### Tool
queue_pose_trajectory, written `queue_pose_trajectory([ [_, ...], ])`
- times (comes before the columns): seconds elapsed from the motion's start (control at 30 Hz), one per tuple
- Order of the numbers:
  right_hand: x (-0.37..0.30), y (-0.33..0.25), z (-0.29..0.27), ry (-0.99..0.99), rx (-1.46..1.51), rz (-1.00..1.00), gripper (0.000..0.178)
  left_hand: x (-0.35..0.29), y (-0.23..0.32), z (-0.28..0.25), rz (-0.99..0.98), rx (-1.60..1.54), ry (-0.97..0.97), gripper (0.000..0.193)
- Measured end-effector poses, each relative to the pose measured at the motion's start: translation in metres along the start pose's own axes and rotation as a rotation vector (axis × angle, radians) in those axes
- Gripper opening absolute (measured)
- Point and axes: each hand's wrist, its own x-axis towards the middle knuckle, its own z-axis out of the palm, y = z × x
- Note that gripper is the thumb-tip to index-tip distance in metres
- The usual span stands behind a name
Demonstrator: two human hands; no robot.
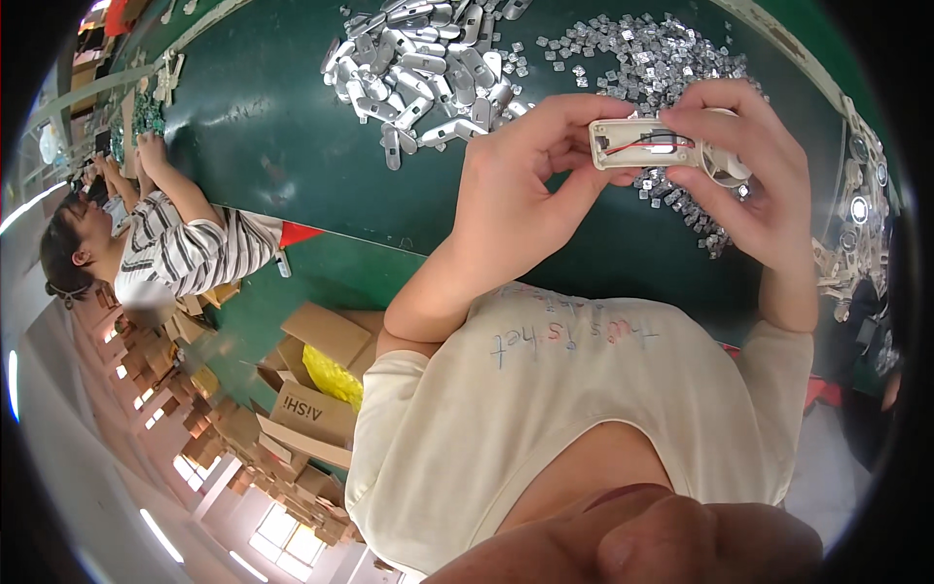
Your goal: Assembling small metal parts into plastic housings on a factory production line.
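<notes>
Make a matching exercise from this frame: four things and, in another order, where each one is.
1. off-white casing
2. long silver covers
3. small square pieces
4. yellow material

A. partly hidden behind the right hand
B. inside an open cardboard box
C. held by both hands
D. heaped up and left of the left hand

Pairs: 1-C, 2-D, 3-A, 4-B

Cream shirt point(584, 399): handwritten-style lettering point(556, 334) in blue and red across chest, upside down in view; fainter line point(555, 299) nearer table point(321, 180), too small to read. Carton point(316, 420): one short word point(301, 406), dark print.
</notes>
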Motion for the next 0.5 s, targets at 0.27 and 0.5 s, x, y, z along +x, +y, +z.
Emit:
queue_pose_trajectory([
  [0.27,0.004,-0.001,0.006,-0.03,-0.047,-0.037,0.031,0.003,-0.007,0.002,0.013,-0.036,0.055,0.026],
  [0.5,-0.008,0.011,0.035,0.165,0.234,0.233,0.026,0.007,-0.034,0.011,0.196,0.266,0.199,0.016],
])
